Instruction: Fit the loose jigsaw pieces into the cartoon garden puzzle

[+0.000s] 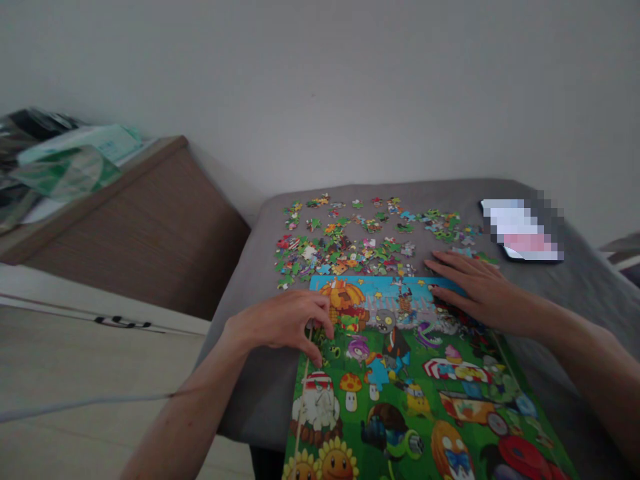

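Observation:
A large colourful cartoon puzzle board (400,387) lies on a grey-covered table (250,373). My left hand (285,323) rests on the board's upper left edge, fingers curled and pressing down, with nothing visibly held. At the board's upper right corner my right hand (475,290) lies flat, fingers stretched out toward the left. Just beyond the board, several loose puzzle pieces (350,243) are scattered over the cloth.
A phone (523,230) lies at the table's far right. Left of the table stands a brown wooden cabinet (140,227) with plastic bags (60,167) on top. A pale wall rises behind; light flooring shows at the lower left.

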`<control>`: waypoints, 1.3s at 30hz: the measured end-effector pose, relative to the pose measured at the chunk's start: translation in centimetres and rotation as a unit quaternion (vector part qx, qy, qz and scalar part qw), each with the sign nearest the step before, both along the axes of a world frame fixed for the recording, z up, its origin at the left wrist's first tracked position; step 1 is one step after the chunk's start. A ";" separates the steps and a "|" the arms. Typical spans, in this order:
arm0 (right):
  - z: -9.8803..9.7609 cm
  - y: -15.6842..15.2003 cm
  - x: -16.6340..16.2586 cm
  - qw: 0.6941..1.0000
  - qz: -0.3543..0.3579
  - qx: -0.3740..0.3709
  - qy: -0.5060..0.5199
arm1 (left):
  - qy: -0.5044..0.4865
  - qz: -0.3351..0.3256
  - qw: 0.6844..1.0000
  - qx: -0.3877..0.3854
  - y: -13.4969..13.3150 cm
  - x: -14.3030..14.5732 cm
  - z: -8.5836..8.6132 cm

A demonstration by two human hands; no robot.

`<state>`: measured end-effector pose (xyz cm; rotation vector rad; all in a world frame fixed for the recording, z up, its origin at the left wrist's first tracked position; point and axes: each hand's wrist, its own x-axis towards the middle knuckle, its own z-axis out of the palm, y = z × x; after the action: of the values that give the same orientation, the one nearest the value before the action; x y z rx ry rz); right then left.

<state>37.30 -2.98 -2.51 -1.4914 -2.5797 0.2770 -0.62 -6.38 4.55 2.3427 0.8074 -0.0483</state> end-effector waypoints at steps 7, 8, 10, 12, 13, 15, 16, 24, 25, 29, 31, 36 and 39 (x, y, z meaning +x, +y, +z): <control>-0.3 0.1 0.1 1.000 0.004 0.006 -0.008 | -0.010 0.009 1.000 0.002 0.1 -0.7 0.2; -0.3 0.1 0.1 1.000 0.004 0.007 -0.010 | -0.008 0.013 1.000 0.001 0.1 -0.8 0.2; -0.3 0.1 0.1 1.000 0.006 0.011 -0.011 | -0.001 0.019 1.000 -0.002 0.2 -1.0 0.2; -0.3 0.1 0.2 1.000 0.009 0.015 -0.011 | 0.004 0.018 1.000 -0.003 0.2 -1.0 0.2; -0.3 0.1 0.2 1.000 0.010 0.017 -0.012 | 0.007 0.018 1.000 -0.002 0.2 -1.0 0.1; -0.3 0.1 0.2 1.000 0.012 0.017 -0.014 | 0.013 0.016 1.000 0.003 0.1 -0.9 0.1; -0.3 0.1 0.1 1.000 0.011 0.016 -0.015 | 0.016 0.014 1.000 0.007 0.1 -0.8 0.1; -0.2 0.1 0.1 1.000 0.008 0.007 -0.016 | 0.020 0.005 1.000 0.012 -0.2 0.1 0.2; -0.2 0.1 0.1 1.000 0.008 0.007 -0.016 | 0.018 0.004 1.000 0.009 -0.2 0.1 0.2; -0.2 0.1 0.1 1.000 0.011 0.013 -0.018 | 0.023 0.001 1.000 0.001 -0.1 -0.2 -0.1; -0.2 0.0 0.1 1.000 0.012 0.016 -0.018 | 0.025 -0.002 1.000 -0.006 -0.1 -0.4 -0.1; -0.1 0.0 0.1 1.000 0.014 0.020 -0.016 | 0.051 -0.005 0.998 -0.049 -0.5 -1.0 0.3; -0.1 0.1 0.0 1.000 0.014 0.017 -0.016 | 0.057 -0.010 0.997 -0.057 -0.6 -1.1 0.7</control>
<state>37.33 -2.90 -2.64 -1.4615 -2.6176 0.2129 -1.69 -6.98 5.25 2.2572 0.8138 -0.2316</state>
